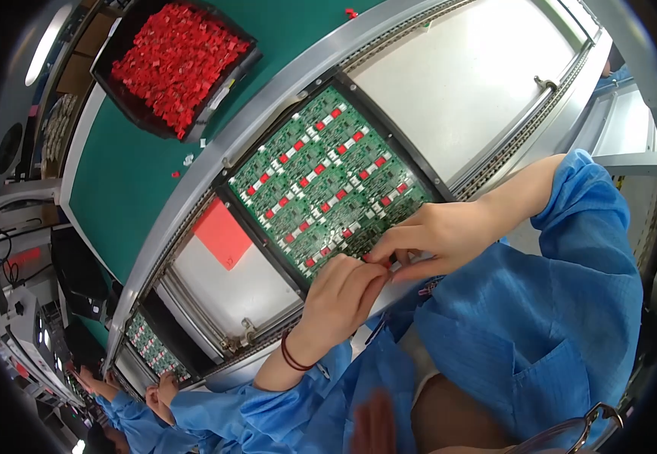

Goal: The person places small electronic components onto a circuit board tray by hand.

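Note:
A green circuit board panel (306, 204) lies in a black frame (397, 136) on the conveyor, with rows of small red and white connectors across it. At the panel's near edge my two hands meet, fingertips close together. My right hand (442, 234) is closed in a pinch, and a bit of red shows by its fingertips, apparently a small red connector. My left hand (340, 299), with a dark red band on its wrist, curls its fingers beside it. What the left fingers hold, if anything, is hidden.
A black bin (226, 87) heaped with red connectors (181, 64) stands on the green table (109, 166) beyond the conveyor rail. A red card (222, 233) lies left of the frame. Farther left, a co-worker's hands (162, 393) are by another panel (153, 348).

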Motion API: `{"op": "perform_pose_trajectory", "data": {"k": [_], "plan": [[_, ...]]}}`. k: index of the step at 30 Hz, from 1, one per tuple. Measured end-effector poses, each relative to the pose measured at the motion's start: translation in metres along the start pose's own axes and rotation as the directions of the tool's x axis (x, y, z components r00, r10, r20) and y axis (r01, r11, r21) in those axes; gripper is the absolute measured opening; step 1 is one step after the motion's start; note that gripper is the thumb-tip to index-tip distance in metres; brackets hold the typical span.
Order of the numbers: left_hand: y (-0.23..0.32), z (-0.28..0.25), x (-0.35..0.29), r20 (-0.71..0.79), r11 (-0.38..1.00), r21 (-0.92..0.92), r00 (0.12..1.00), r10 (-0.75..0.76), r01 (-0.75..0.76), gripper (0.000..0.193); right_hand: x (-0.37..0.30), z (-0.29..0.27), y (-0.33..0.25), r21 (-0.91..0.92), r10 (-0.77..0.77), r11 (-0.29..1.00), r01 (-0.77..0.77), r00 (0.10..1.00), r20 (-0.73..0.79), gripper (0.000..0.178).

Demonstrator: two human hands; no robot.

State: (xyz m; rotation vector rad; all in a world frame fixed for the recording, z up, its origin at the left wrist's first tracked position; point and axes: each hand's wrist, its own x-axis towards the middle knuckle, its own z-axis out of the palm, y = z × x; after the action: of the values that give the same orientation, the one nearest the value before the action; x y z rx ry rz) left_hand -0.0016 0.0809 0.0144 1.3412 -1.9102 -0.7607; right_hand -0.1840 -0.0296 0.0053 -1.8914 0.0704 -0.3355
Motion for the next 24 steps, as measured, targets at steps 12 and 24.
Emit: {"op": "perform_pose_trajectory", "data": {"k": [12, 24], "plan": [[-0.006, 0.000, -0.003, -0.023, 0.992, 0.084, 0.995, 0.094, -0.092, 0.019, 0.011, -0.004, 0.002, 0.257, 0.397, 0.866, -0.430, 0.902, 0.171, 0.014], [-0.008, -0.052, -0.006, 0.331, 0.497, -0.615, 0.772, -0.542, 0.613, 0.021, 0.026, -0.013, 0.006, 0.315, 0.371, 0.890, -0.331, 0.925, -0.076, 0.018]]}}
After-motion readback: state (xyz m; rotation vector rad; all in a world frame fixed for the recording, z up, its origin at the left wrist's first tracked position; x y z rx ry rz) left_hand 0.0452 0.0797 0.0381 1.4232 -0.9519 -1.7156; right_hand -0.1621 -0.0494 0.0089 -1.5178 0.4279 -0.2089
